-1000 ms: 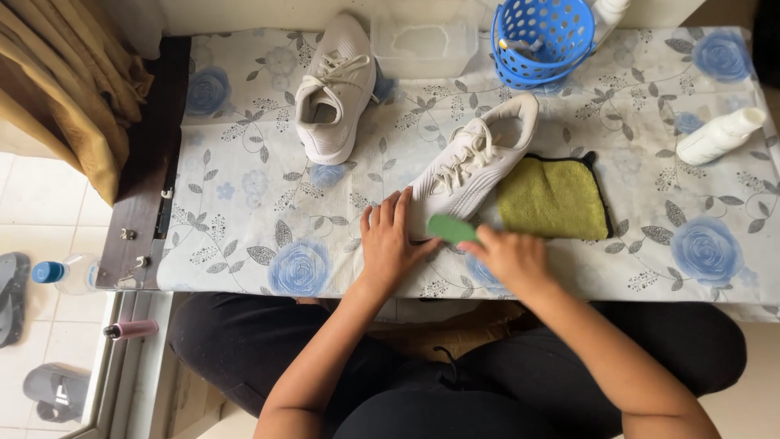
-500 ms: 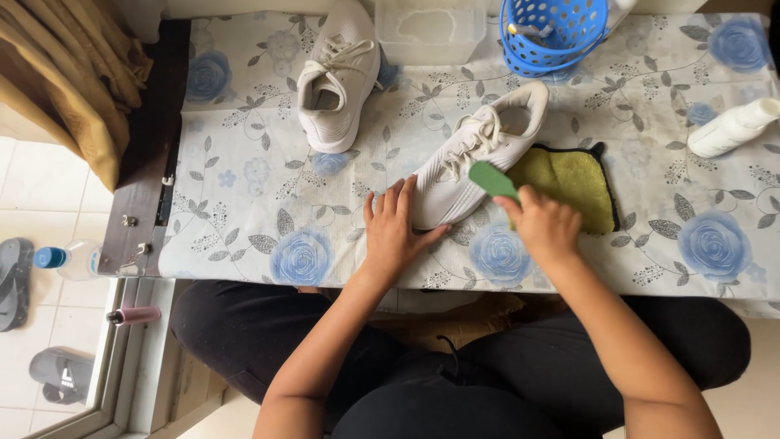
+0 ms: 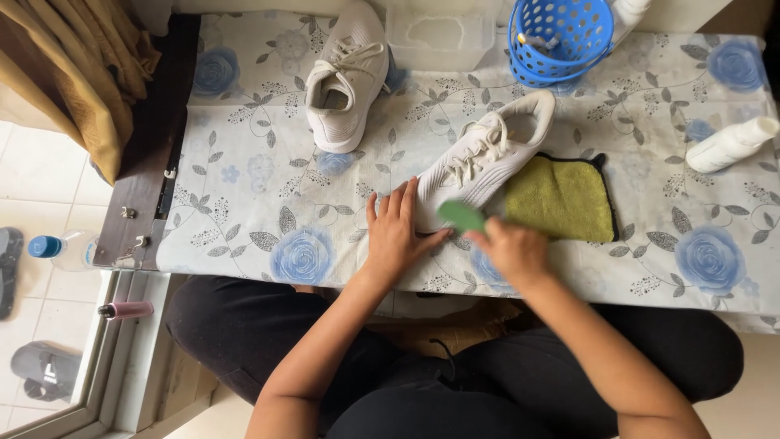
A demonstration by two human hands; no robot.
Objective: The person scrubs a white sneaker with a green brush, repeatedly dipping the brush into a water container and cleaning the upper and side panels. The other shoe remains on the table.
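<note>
Tablecloth edge (image 3: pixel 244 264): left hand (image 3: pixel 396 232) pins sneaker (image 3: pixel 479 158).

Under your left hand (image 3: pixel 396 233) lies a white lace-up sneaker (image 3: pixel 481 162) of matt knit cloth with a smoother rubbery sole edge, and your right hand (image 3: pixel 512 249) grips a small green brush (image 3: pixel 461 215) that looks like smooth plastic. Just beside the sneaker sits a fuzzy olive-green towel cloth with dark stitched edging (image 3: pixel 559 197), rough and matt. Everything rests on a flower-printed table cover (image 3: pixel 244 187) with a faint sheen, near a glossy blue perforated plastic basket (image 3: pixel 561 36) and a smooth white plastic bottle (image 3: pixel 730 144).
</note>
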